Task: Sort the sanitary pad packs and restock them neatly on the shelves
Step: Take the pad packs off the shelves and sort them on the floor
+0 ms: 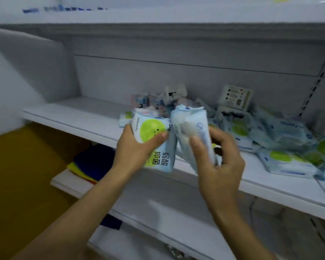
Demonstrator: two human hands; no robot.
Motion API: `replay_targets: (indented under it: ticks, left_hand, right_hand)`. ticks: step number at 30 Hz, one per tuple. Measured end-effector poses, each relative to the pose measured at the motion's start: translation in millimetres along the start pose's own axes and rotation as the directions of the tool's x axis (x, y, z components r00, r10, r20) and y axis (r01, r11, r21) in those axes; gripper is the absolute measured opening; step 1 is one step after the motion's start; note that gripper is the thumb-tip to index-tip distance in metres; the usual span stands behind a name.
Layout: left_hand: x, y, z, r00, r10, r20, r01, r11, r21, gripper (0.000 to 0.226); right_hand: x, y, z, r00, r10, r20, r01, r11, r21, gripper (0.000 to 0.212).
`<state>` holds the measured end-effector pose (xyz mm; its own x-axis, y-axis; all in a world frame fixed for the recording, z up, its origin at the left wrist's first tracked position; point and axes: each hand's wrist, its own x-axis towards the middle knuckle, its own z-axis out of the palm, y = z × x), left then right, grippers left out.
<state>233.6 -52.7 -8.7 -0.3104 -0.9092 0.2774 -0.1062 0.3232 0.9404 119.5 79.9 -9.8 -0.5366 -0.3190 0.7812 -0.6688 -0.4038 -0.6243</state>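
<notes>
My left hand (137, 149) grips a light-blue pad pack with a green circle (154, 139), its thumb across the front. My right hand (217, 156) holds a second light-blue pack (191, 128) upright, seen edge-on and blurred, touching the first. Both packs are just in front of the white middle shelf (79, 113). A loose heap of similar blue and green packs (282, 143) lies on the right part of that shelf. Several pinkish and white packs (158, 102) stand behind my hands near the back wall.
A white box with printed labels (235, 97) leans against the back panel. The shelf's left half is bare. On a lower shelf lie blue and yellow folded items (90, 164). Another shelf board (158, 15) runs overhead. Brown floor (17, 175) shows at the left.
</notes>
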Motion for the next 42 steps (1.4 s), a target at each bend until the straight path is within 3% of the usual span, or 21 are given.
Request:
replay_targets:
  ticks: [2,5,7,8,10,11,12,16,18,20,22,24,27,29,31,34,36,38,42]
  left_hand:
    - [-11,-24,-51,0.999,-0.011,-0.043,0.012,1.0,0.026,0.052]
    - [-36,-53,-131,0.989,-0.033,-0.143,0.044,0.996,0.071,0.026]
    - [-55,-63,-177,0.974,-0.043,-0.221,0.059,0.996,0.068,0.025]
    - [-62,-68,-196,0.966,-0.039,-0.254,0.055,0.997,0.055,0.027]
    - [-73,-74,-228,0.938,-0.042,-0.345,0.059,0.997,0.039,0.029]
    - [-77,-75,-242,0.92,-0.047,-0.39,0.061,0.998,0.026,0.03]
    - [-78,-80,-255,0.907,-0.044,-0.419,0.054,0.998,0.013,0.034]
    - [-80,-104,-296,0.864,-0.132,-0.486,0.076,0.988,-0.134,0.038]
    - [-78,-125,-314,0.845,-0.215,-0.489,0.107,0.965,-0.239,0.038]
    - [-74,-150,-327,0.841,-0.275,-0.466,0.153,0.946,-0.284,0.044]
    - [-64,-177,-335,0.846,-0.328,-0.42,0.203,0.928,-0.314,0.057]
    - [-50,-203,-340,0.847,-0.39,-0.36,0.269,0.9,-0.342,0.06]
    - [-20,-246,-346,0.851,-0.445,-0.278,0.329,0.866,-0.377,0.041]
    - [-2,-279,-355,0.831,-0.48,-0.281,0.362,0.851,-0.381,0.042]
    - [16,-318,-366,0.786,-0.538,-0.304,0.417,0.825,-0.383,0.056]
    - [28,-389,-374,0.677,-0.658,-0.329,0.523,0.745,-0.414,0.083]
    - [27,-441,-373,0.618,-0.705,-0.347,0.584,0.708,-0.397,0.085]
    - [20,-493,-368,0.565,-0.742,-0.361,0.616,0.67,-0.415,0.069]
    - [3,-615,-351,0.484,-0.855,-0.189,0.719,0.511,-0.472,0.062]
  right_hand:
    - [-40,-31,52,0.979,-0.034,0.203,0.015,0.996,0.092,0.024]
    - [-84,-60,114,0.949,-0.045,0.313,-0.009,0.985,0.17,0.022]
    - [-101,-76,147,0.923,0.084,0.376,-0.148,0.978,0.145,0.051]
    - [-108,-82,161,0.864,0.209,0.458,-0.294,0.948,0.123,0.071]
    - [-117,-90,187,0.637,0.4,0.659,-0.591,0.802,0.084,0.089]
    - [-121,-89,198,0.542,0.408,0.735,-0.669,0.738,0.084,0.079]
    - [-126,-86,208,0.504,0.409,0.761,-0.701,0.708,0.084,0.067]
    - [-149,-64,243,0.479,0.532,0.698,-0.814,0.568,0.125,0.052]
    - [-156,-44,261,0.46,0.614,0.641,-0.862,0.483,0.156,0.032]
    - [-163,-22,283,0.476,0.664,0.577,-0.852,0.511,0.116,0.027]
    - [-178,-2,313,0.487,0.633,0.602,-0.808,0.588,0.036,0.04]
    - [-196,10,347,0.45,0.604,0.658,-0.777,0.628,-0.046,0.04]
    - [-220,22,403,0.345,0.562,0.751,-0.788,0.609,-0.094,0.025]
    - [-231,31,436,0.201,0.533,0.822,-0.817,0.554,-0.16,0.034]
    - [-243,48,463,0.075,0.503,0.861,-0.839,0.499,-0.219,0.044]
    - [-277,91,496,-0.039,0.519,0.854,-0.778,0.52,-0.351,0.062]
    - [-310,124,515,-0.04,0.562,0.826,-0.688,0.584,-0.431,0.057]
    - [-349,159,529,-0.042,0.6,0.799,-0.606,0.621,-0.498,0.051]
    - [-435,238,545,-0.117,0.61,0.784,-0.609,0.579,-0.542,0.054]
